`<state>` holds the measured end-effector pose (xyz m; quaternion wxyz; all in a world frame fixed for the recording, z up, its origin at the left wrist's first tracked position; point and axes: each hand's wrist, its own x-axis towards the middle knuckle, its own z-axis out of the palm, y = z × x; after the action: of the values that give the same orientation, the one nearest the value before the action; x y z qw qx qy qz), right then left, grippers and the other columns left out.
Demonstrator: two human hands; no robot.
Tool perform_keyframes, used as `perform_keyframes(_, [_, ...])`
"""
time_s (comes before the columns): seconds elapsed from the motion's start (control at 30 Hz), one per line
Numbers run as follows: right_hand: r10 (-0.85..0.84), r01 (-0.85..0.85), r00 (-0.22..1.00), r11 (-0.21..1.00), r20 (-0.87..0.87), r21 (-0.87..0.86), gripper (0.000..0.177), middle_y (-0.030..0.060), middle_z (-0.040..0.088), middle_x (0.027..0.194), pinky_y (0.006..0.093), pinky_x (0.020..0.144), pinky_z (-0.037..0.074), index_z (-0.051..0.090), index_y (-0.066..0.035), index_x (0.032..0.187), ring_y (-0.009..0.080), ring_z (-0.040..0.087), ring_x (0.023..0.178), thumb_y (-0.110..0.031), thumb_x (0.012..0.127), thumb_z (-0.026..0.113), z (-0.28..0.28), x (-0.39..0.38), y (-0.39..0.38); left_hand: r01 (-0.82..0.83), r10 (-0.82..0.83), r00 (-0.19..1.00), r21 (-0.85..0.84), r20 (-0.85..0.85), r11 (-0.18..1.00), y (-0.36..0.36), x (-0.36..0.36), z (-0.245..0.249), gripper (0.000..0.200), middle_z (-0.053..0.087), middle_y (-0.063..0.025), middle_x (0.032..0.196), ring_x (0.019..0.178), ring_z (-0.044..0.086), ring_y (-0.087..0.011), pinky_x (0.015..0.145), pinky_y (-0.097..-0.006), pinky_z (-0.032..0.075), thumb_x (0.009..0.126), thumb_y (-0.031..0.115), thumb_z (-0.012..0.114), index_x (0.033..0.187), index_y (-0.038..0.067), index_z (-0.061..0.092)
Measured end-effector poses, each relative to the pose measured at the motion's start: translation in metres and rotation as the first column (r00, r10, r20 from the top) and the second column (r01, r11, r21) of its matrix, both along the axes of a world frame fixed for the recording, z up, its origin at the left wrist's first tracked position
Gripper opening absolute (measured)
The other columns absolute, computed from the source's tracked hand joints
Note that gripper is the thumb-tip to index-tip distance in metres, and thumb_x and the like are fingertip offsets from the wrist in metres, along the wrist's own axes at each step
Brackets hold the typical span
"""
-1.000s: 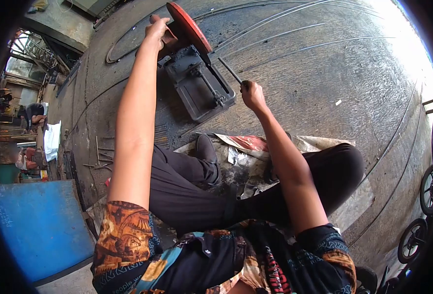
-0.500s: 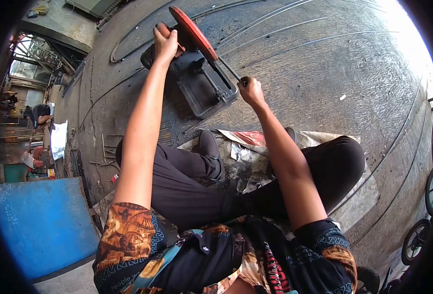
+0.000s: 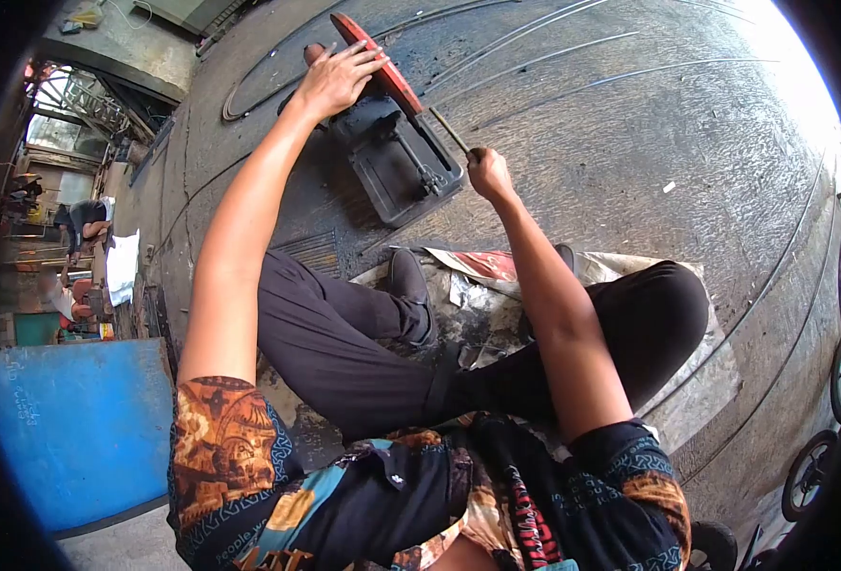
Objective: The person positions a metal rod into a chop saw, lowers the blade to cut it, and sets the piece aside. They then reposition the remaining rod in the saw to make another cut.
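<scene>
A cut-off machine with a red blade guard [image 3: 397,84] and a dark base tray [image 3: 382,183] stands on the floor in front of my feet. My left hand [image 3: 337,80] is open at the machine's top, its fingers spread against the upper part of the red guard. To the right of the machine, my right hand [image 3: 489,173] is closed round the near end of a short metal rod [image 3: 449,129]. The rod's far end points up and left, close to the lower end of the guard and apart from it.
Long thin rods [image 3: 573,88] lie across the floor beyond the machine. Cut pieces [image 3: 311,255] are near my left knee, a flattened sack [image 3: 668,381] is under my legs. A blue panel [image 3: 78,419] stands at left, wheels [image 3: 809,474] at right. Two people are far left.
My left hand has let go of the handle and opened onto the red guard. The rod in my right hand has drawn slightly away from the guard.
</scene>
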<state>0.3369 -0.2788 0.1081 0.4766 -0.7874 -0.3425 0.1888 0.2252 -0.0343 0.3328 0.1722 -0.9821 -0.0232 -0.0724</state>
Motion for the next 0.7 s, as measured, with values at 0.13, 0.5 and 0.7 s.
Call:
perform_keyframes(0.13, [-0.025, 0.023, 0.997, 0.999, -0.076, -0.033, 0.03, 0.0281, 0.067, 0.098, 0.045, 0.087, 0.051, 0.071, 0.0, 0.103, 0.0418, 0.066, 0.099, -0.023, 0.09, 0.058, 0.001, 0.001, -0.001, -0.029, 0.031, 0.999, 0.062, -0.039, 0.998, 0.0, 0.001, 0.001, 0.045, 0.055, -0.0007, 0.141, 0.136, 0.045, -0.0248, 0.112, -0.0485, 0.036, 0.089, 0.016, 0.058, 0.134, 0.02, 0.059])
perform_keyframes(0.5, [0.043, -0.042, 0.997, 0.999, -0.058, 0.019, 0.032, 0.0274, 0.068, 0.097, 0.0443, 0.087, 0.051, 0.072, 0.0, 0.101, 0.0412, 0.066, 0.098, -0.022, 0.092, 0.052, -0.01, -0.006, 0.008, -0.015, 0.014, 0.999, 0.033, 0.047, 0.999, -0.001, 0.001, -0.002, 0.04, 0.061, -0.0019, 0.133, 0.129, 0.052, -0.0265, 0.108, -0.0424, 0.041, 0.089, 0.014, 0.057, 0.128, 0.018, 0.063])
perform_keyframes(0.7, [0.037, -0.038, 0.997, 0.999, -0.07, -0.026, 0.032, 0.0258, 0.069, 0.096, 0.0439, 0.087, 0.051, 0.072, 0.001, 0.099, 0.0408, 0.066, 0.097, -0.022, 0.092, 0.051, -0.019, -0.006, 0.012, -0.017, 0.018, 0.999, -0.016, 0.047, 1.0, -0.005, 0.001, 0.0, 0.039, 0.063, -0.0036, 0.131, 0.127, 0.054, -0.0261, 0.108, -0.0426, 0.042, 0.088, 0.017, 0.06, 0.126, 0.017, 0.065])
